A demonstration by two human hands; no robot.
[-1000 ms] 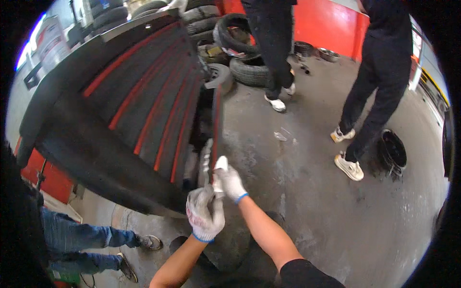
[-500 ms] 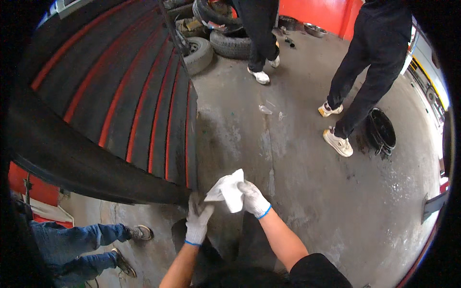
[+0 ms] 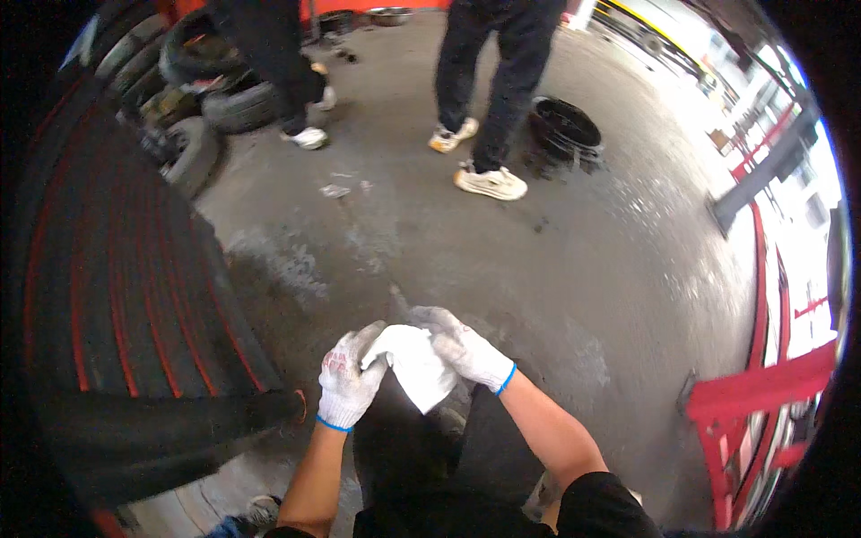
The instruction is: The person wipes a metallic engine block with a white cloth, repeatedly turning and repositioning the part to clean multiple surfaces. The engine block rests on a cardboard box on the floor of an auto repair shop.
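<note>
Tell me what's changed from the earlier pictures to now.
The left hand, free half a second ago, has taken hold of the white cloth. The view has swung right: the black, red-striped unit sits farther left in the picture and a red metal frame shows. The right hand still holds the cloth; the black tub stays on the floor.

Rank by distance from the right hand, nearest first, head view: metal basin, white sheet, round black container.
From the right hand:
1. White sheet: held, just left.
2. Round black container: ahead, to the right.
3. Metal basin: farther ahead, near the view's top edge.
</note>
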